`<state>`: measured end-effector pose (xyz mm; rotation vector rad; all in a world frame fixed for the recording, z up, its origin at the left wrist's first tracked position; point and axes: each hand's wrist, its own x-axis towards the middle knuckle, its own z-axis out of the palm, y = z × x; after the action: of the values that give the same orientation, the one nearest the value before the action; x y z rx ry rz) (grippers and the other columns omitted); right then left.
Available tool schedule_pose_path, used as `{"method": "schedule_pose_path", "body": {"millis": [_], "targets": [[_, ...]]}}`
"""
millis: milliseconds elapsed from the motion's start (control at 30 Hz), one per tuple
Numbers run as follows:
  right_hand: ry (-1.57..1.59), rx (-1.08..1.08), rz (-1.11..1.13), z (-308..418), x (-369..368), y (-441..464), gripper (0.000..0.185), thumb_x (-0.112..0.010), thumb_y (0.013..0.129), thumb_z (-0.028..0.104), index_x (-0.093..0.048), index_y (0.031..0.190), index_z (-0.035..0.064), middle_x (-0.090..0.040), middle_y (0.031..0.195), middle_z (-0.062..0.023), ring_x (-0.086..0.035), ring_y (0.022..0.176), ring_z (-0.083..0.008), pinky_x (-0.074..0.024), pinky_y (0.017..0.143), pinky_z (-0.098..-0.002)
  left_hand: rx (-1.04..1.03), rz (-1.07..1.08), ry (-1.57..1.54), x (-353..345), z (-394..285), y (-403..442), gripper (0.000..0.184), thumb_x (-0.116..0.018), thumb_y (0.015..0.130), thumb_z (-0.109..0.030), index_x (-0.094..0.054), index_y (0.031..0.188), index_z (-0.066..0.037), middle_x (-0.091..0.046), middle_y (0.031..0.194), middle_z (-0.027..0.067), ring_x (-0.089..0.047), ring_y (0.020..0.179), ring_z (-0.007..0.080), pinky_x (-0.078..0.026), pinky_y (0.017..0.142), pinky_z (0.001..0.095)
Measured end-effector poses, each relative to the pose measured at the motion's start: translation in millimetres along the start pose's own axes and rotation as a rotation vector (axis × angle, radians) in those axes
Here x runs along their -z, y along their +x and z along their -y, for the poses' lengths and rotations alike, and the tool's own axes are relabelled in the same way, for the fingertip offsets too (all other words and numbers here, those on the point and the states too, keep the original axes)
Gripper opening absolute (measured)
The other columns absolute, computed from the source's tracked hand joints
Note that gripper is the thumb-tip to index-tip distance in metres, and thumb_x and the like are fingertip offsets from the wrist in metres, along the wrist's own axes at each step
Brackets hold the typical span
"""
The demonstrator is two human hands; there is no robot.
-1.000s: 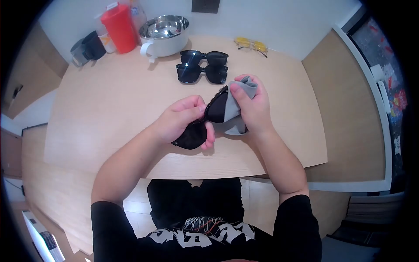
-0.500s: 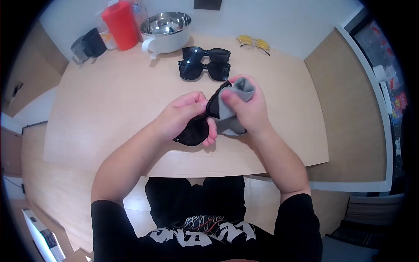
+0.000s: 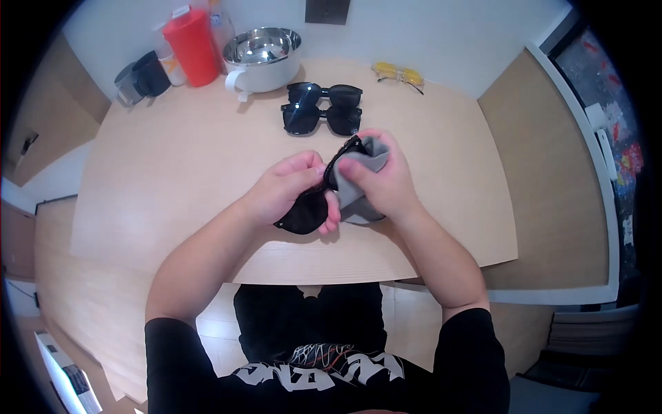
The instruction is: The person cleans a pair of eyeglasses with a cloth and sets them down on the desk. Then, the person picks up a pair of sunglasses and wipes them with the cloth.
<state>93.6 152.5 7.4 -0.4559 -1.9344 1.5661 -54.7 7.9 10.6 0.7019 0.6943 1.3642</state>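
Black sunglasses (image 3: pixel 305 212) are held at a slant above the near part of the table, with my left hand (image 3: pixel 288 185) gripping them around the bridge. My right hand (image 3: pixel 387 174) pinches a grey cloth (image 3: pixel 355 196) over the upper right lens, which the cloth mostly covers. The lower left lens is uncovered. Beyond my hands, two more pairs of dark sunglasses lie one behind the other, a nearer pair (image 3: pixel 301 120) and a farther pair (image 3: pixel 303 94).
At the back of the wooden table (image 3: pixel 158 179) stand a white-handled pot (image 3: pixel 265 74) with a steel inside, a red pitcher (image 3: pixel 191 48) and dark cups (image 3: pixel 150 74). Yellow-lensed glasses (image 3: pixel 398 73) lie at the back right, near the wall.
My right hand has moved left and slightly down along the lens with the cloth, which now covers more of it. My left hand holds the sunglasses in nearly the same place.
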Motion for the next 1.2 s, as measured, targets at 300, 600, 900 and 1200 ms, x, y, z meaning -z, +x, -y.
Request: {"method": "schedule_pose_path", "body": {"millis": [300, 600, 900, 1200], "targets": [[0.074, -0.004, 0.100, 7.3, -0.5, -4.8, 0.070, -0.087, 0.073, 0.017, -0.043, 0.126, 0.0051, -0.061, 0.104, -0.0079, -0.060, 0.096, -0.0156, -0.0509, 0.084, -0.0316, 0.011, -0.002, 0.035, -0.6, 1.1, -2.4, 0.012, -0.037, 0.104, -0.017, -0.041, 0.101, -0.006, -0.065, 0.081, 0.0269, -0.067, 0.069, 0.0360, -0.056, 0.062, 0.0431], [0.097, -0.007, 0.043, 2.9, -1.2, -2.7, 0.060, -0.083, 0.079, 0.024, -0.045, 0.121, 0.0059, -0.062, 0.098, -0.0062, -0.060, 0.092, -0.0135, -0.0510, 0.081, -0.0299, 0.000, -0.048, 0.056, -2.9, 2.7, -1.2, 0.014, -0.038, 0.105, -0.019, -0.041, 0.100, -0.007, -0.066, 0.080, 0.0250, -0.067, 0.069, 0.0326, -0.056, 0.062, 0.0410], [0.108, -0.072, 0.177, 9.3, -2.0, -5.4, 0.062, -0.085, 0.076, 0.019, -0.044, 0.121, 0.0069, -0.063, 0.097, -0.0067, -0.061, 0.089, -0.0134, -0.0507, 0.079, -0.0290, 0.028, -0.047, 0.137, -0.4, 6.5, -1.0, 0.013, -0.039, 0.105, -0.018, -0.040, 0.099, -0.007, -0.066, 0.080, 0.0240, -0.067, 0.069, 0.0320, -0.056, 0.063, 0.0391], [0.199, -0.028, 0.021, 4.0, 2.4, -0.9, 0.050, -0.084, 0.079, 0.021, -0.051, 0.114, 0.0061, -0.061, 0.094, -0.0017, -0.059, 0.086, -0.0110, -0.0509, 0.076, -0.0280, 0.002, -0.041, 0.111, -4.6, 5.5, -1.7, 0.014, -0.039, 0.105, -0.019, -0.040, 0.099, -0.006, -0.067, 0.079, 0.0232, -0.067, 0.068, 0.0303, -0.055, 0.062, 0.0386]]}}
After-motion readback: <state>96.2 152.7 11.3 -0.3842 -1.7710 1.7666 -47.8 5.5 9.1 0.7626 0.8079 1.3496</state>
